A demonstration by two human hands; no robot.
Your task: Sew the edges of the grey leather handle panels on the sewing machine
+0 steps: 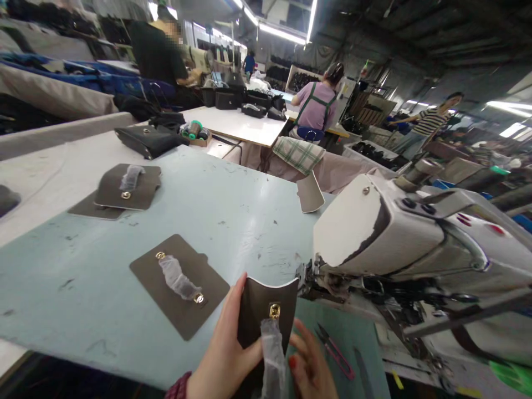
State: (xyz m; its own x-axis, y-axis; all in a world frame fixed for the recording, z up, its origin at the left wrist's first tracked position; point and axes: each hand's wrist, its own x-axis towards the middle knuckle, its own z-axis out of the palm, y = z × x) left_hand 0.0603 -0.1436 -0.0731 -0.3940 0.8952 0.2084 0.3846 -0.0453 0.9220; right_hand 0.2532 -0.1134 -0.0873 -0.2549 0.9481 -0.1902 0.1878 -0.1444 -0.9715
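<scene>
My left hand (222, 354) is closed on a grey-brown leather bag panel (253, 302), its thumb across the front face. A gold ring fitting (274, 311) sits on that panel, joined to a handle wrapped in clear plastic (273, 354). At the panel's right edge, my right hand (311, 360) has its fingers bent round the border, slightly blurred. The panel stands tilted up, its lower part cut off by the frame. To the left, a second leather panel (178, 321) lies flat with its own wrapped handle (178, 280).
A sewing machine (399, 233) stands close on the right. Pink-handled thread snips (338, 354) lie beside my right hand. More panels (124, 191) are stacked at left; a curved leather piece (311, 194) rests at the table's far edge. Several people work beyond.
</scene>
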